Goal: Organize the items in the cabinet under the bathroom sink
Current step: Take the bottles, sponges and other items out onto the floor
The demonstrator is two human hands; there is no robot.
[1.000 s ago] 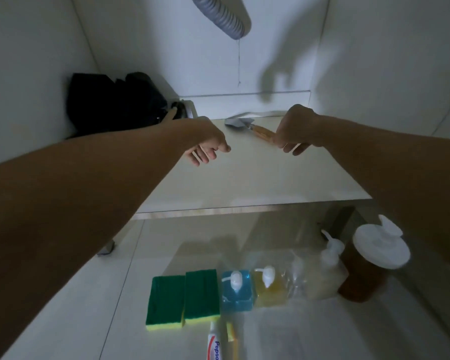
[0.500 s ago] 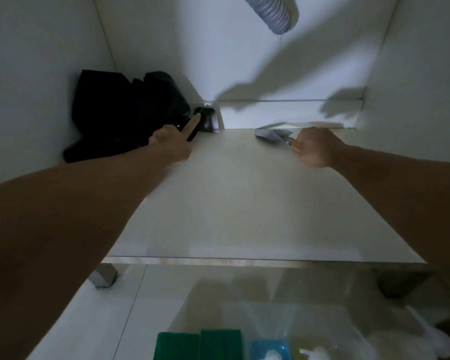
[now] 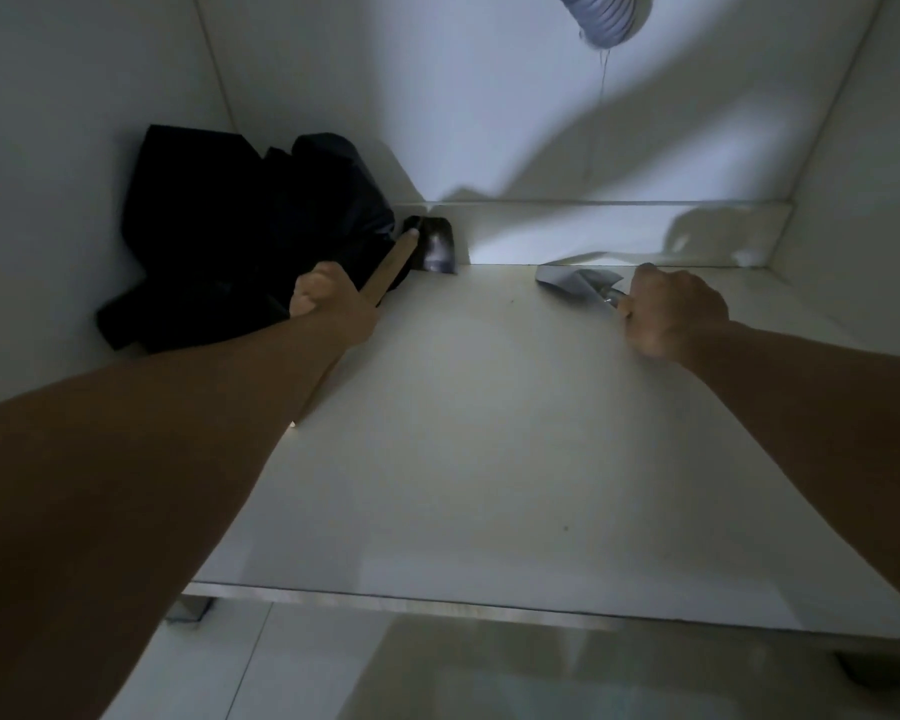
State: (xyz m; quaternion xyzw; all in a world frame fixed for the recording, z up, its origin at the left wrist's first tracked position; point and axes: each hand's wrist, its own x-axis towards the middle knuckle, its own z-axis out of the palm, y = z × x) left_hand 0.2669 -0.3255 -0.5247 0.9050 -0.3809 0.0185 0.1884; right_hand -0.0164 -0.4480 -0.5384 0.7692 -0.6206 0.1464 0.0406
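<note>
My left hand reaches to the back left of the cabinet floor. One straight finger touches a small dark shiny object; the other fingers are curled beside a heap of black bags. My right hand grips the handle of a small metal trowel at the back right. Its grey blade points left and lies on the floor; the handle is hidden in my fist.
White cabinet walls close in on the left, back and right. A grey ribbed drain hose hangs from the top. A low white ledge runs along the back. The cabinet's front edge lies below my arms.
The view has moved closer into the cabinet, so the sponges and bottles on the floor outside have left the frame. My left finger has reached the dark object. My right hand keeps its grip on the trowel.
</note>
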